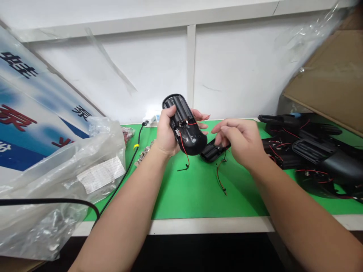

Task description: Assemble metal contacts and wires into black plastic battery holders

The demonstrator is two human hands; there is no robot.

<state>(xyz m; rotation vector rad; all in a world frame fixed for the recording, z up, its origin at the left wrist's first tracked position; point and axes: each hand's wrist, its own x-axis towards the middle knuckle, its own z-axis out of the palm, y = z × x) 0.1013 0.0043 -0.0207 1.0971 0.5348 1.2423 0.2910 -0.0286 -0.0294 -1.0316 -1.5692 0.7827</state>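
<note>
My left hand [167,132] is wrapped round a black oval plastic housing [194,139] with long channels at its upper end and a glossy rounded lower end. Red wires come out of the housing's middle; one hangs down with a small dark part at its tip. To the right of the housing is my right hand [241,139], fingers curled and pressed together; what they hold, if anything, is too small to make out. Beneath its fingertips, a second black housing [210,152] lies on the green mat [198,200], with thin wires trailing from it.
Several black housings with red wires [334,158] are piled at the right, below a cardboard box [329,79]. Clear plastic bags [104,143], a black cable [124,173] and small metal parts [145,153] lie left. A white wall panel [141,68] rises behind.
</note>
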